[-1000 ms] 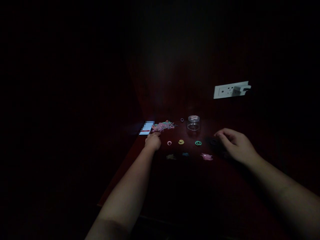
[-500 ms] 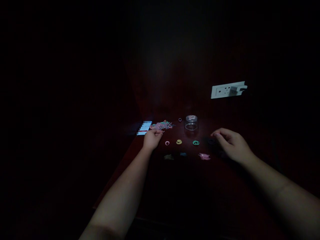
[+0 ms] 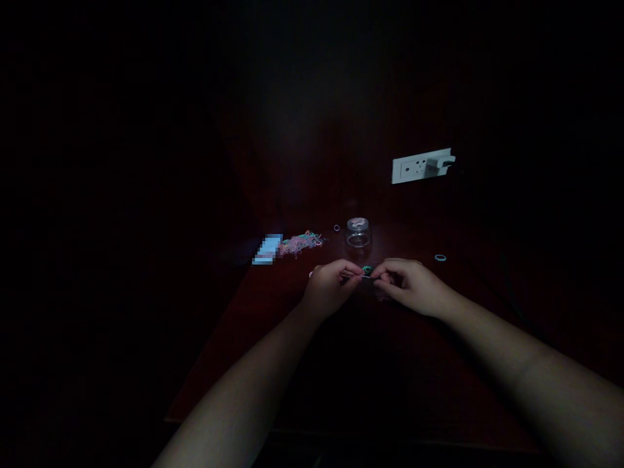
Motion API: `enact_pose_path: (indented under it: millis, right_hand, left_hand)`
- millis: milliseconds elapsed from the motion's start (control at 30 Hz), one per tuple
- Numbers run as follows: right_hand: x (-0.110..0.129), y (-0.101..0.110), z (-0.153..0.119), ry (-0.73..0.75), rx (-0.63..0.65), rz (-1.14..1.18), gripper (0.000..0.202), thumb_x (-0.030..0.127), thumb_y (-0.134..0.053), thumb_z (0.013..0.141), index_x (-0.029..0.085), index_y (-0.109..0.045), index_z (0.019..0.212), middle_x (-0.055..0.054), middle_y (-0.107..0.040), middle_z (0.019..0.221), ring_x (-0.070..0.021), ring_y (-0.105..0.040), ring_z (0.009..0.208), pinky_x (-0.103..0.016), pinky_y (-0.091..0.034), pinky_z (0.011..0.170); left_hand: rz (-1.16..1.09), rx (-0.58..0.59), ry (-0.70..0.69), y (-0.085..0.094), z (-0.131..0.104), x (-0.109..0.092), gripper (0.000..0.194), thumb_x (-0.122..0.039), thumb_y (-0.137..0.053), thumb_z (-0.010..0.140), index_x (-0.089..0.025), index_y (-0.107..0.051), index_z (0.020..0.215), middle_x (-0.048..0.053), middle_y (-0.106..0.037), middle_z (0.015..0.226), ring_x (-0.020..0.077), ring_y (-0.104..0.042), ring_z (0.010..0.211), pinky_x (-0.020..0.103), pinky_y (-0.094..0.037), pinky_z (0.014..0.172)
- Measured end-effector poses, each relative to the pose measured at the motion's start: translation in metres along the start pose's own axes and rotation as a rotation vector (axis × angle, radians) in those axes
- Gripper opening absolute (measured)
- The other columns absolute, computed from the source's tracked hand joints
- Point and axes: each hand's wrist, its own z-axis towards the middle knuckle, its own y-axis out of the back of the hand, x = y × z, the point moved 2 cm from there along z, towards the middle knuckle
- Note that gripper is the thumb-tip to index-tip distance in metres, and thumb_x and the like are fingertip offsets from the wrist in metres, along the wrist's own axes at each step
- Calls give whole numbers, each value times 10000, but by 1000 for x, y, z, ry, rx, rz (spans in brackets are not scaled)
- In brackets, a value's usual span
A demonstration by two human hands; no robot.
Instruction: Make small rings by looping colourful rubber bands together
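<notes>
Both hands [image 3: 332, 286] nearly meet, a thin pale strand [image 3: 366, 277] directly between them.

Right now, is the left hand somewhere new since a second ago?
Yes: rightward, judged against the clear jar. The left hand was by the colorful pile, left of the jar; now it reaches in front of the jar.

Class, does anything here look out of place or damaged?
Mildly odd: a blue band right of the jar and a small ring left of it lie apart from the tangled heap. No damage is visible.
</notes>
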Motion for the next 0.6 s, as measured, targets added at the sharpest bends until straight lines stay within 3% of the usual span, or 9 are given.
enact_pose_path:
  millis: [133,333,600]
  right_hand:
    - [1,2,1,33,-7,-61,183,318,-591,875,166,-690,859,-13,-623,655,-134,-553,581,-252,-417,558]
    - [-1,1,1,-31,6,-58,207,336,-577,887,166,-695,873,-18,-655,646,-140,-574,564,-249,-414,537]
    - [-2,0,1,-30,27,6,222,344,-552,913,172,-673,843,-28,-682,672,-149,-601,590,-256,-439,554]
  left_hand:
    - [29,-1,-47,-1,0,-1,88,-226,-693,836,-221,-709,921,-2,-767,909,124,-715,796,243,-557,703]
    - [37,-25,-153,-2,-2,-10,83,-182,-698,830,-216,-719,902,-11,-768,881,108,-700,725,223,-557,679]
    - [89,-20,-249,0,-3,-12,114,-165,-690,831,-219,-716,928,-3,-769,907,130,-715,780,250,-580,711]
